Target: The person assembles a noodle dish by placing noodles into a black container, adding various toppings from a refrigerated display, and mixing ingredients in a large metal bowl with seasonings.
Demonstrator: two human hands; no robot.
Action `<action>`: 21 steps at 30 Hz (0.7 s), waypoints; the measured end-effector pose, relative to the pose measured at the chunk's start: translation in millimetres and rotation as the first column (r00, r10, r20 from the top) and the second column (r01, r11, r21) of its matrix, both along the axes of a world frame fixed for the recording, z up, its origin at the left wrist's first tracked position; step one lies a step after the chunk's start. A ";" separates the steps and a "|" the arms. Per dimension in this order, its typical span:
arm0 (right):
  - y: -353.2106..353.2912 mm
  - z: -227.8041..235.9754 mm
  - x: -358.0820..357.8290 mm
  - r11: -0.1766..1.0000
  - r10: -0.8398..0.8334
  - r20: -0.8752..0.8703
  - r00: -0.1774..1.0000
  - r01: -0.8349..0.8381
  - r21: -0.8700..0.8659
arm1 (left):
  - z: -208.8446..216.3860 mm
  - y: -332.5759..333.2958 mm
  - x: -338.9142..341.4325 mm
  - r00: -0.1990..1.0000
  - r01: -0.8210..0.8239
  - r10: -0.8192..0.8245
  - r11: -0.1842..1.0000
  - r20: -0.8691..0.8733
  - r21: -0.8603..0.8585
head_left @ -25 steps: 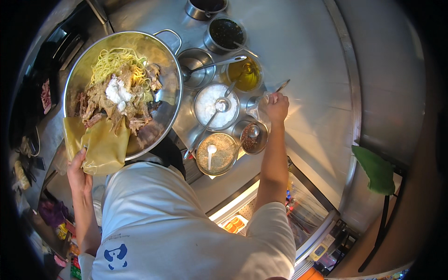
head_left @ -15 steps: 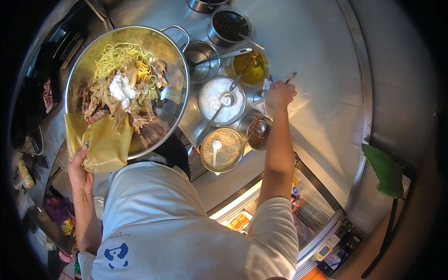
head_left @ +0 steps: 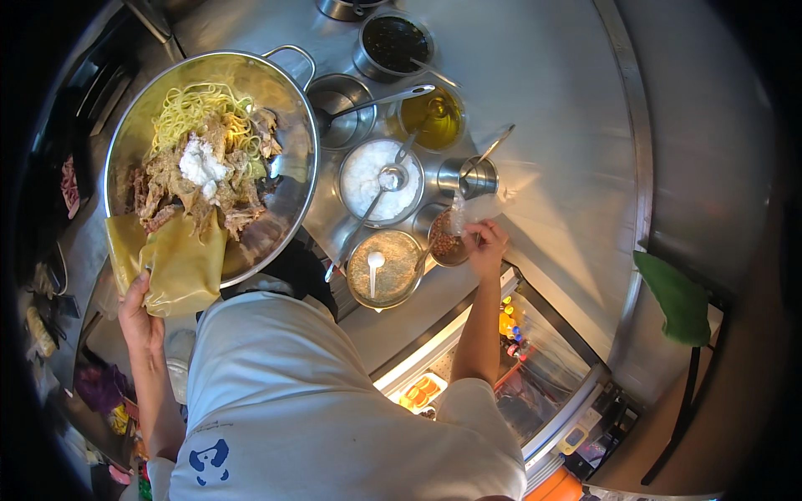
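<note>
A large steel bowl (head_left: 284, 188) at the left holds pale yellow noodles (head_left: 194, 113), brown shredded pieces (head_left: 171, 171) and a white powder heap (head_left: 203, 163). A smooth yellow sheet (head_left: 184, 263) drapes over its near rim. My left hand (head_left: 142, 313) is closed on the sheet's edge there; whether it also grips the rim is hidden. Beside a small steel container of reddish-brown bits (head_left: 449, 242), my right hand (head_left: 487, 242) is pinched on crinkled clear plastic (head_left: 458, 215). Just beyond stands a steel cup (head_left: 468, 177) with a spoon handle (head_left: 493, 149).
Between bowl and right hand stand a white-powder container (head_left: 359, 188) with ladles, a speckled seasoning tub (head_left: 393, 288) with a white scoop, yellow oil (head_left: 443, 129), a steel pot (head_left: 342, 134) and dark sauce (head_left: 397, 43). A glass-topped display case (head_left: 543, 359) sits nearer me.
My right hand has moved toward me from beside the steel cup to the container of reddish-brown bits, carrying the clear plastic. The left hand stays at the bowl's edge.
</note>
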State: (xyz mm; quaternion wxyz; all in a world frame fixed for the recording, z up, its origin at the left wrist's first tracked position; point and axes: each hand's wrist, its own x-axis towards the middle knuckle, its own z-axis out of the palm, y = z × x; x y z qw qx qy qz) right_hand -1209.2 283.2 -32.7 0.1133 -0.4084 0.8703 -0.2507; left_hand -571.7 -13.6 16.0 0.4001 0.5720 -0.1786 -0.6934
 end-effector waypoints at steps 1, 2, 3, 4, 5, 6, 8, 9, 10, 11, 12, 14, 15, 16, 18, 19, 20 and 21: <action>8.2 -1.9 1.8 0.999 -0.054 0.113 0.992 0.054 0.000 | -1.7 -0.1 0.2 1.000 0.000 0.000 1.000 -0.002 -0.001; 12.7 -2.6 3.8 0.994 -0.108 0.226 0.968 0.109 0.008 | -2.9 -0.4 1.3 1.000 0.007 -0.007 1.000 -0.006 0.001; 15.5 -2.9 3.2 0.965 -0.203 0.384 0.901 0.252 -0.079 | -3.9 -0.4 2.5 1.000 0.013 -0.013 1.000 -0.009 0.003; 17.9 -2.5 1.7 0.907 -0.268 0.538 0.799 0.398 -0.139 | -5.0 -0.1 4.1 1.000 0.019 -0.019 1.000 -0.012 0.006; 19.2 -1.7 0.0 0.823 -0.300 0.680 0.669 0.542 -0.171 | -7.0 -0.6 6.3 1.000 0.024 -0.024 1.000 -0.007 0.008; 19.4 -1.1 -2.7 0.752 -0.377 0.650 0.660 0.627 -0.201 | -9.5 -0.4 9.1 1.000 0.028 -0.028 1.000 -0.003 0.010; 15.9 -1.7 -8.9 0.583 -0.523 0.593 0.612 0.765 -0.275 | -12.9 -1.4 11.3 0.999 0.034 -0.034 0.999 -0.003 0.008; -3.1 7.4 -2.5 0.684 -0.588 0.355 0.727 0.681 -0.262 | -12.7 0.7 11.8 1.000 0.030 -0.030 1.000 0.000 0.004; -25.1 17.4 2.1 0.774 -0.591 0.092 0.801 0.596 -0.215 | -12.4 2.6 12.1 1.000 0.025 -0.025 1.000 0.003 0.000; -45.5 28.5 6.3 0.841 -0.541 -0.175 0.823 0.523 -0.138 | -10.3 1.5 10.5 1.000 0.023 -0.023 1.000 0.004 0.000; -59.5 31.6 1.5 0.848 -0.529 -0.238 0.814 0.512 -0.136 | -9.1 0.5 8.7 1.000 0.022 -0.022 1.000 0.001 -0.002; -92.0 30.9 -18.9 0.865 -0.496 -0.355 0.792 0.485 -0.126 | -7.1 -0.8 7.0 1.000 0.017 -0.017 1.000 0.002 -0.009; -108.9 31.2 -27.5 0.877 -0.480 -0.301 0.824 0.459 -0.143 | -7.0 -0.2 9.5 1.000 0.014 -0.014 1.000 0.005 -0.014; -125.3 30.0 -38.8 0.886 -0.463 -0.247 0.851 0.435 -0.162 | -6.7 -1.3 10.4 1.000 0.014 -0.013 1.000 0.007 -0.019; -155.3 18.0 -65.9 0.900 -0.424 -0.256 0.869 0.435 -0.015 | -4.0 -4.9 8.6 0.999 0.037 -0.038 0.999 -0.005 -0.026; -165.6 4.7 -81.8 0.908 -0.412 -0.224 0.883 0.418 -0.020 | -3.3 -7.8 8.3 0.998 0.053 -0.054 0.998 -0.015 -0.031; -172.5 -11.8 -99.2 0.916 -0.398 -0.199 0.896 0.401 -0.027 | -4.3 -10.6 9.4 0.997 0.068 -0.069 0.997 -0.038 -0.025; -178.5 -22.9 -109.3 0.924 -0.381 -0.172 0.908 0.381 -0.033 | -5.8 -14.0 10.2 0.995 0.083 -0.084 0.996 -0.059 -0.019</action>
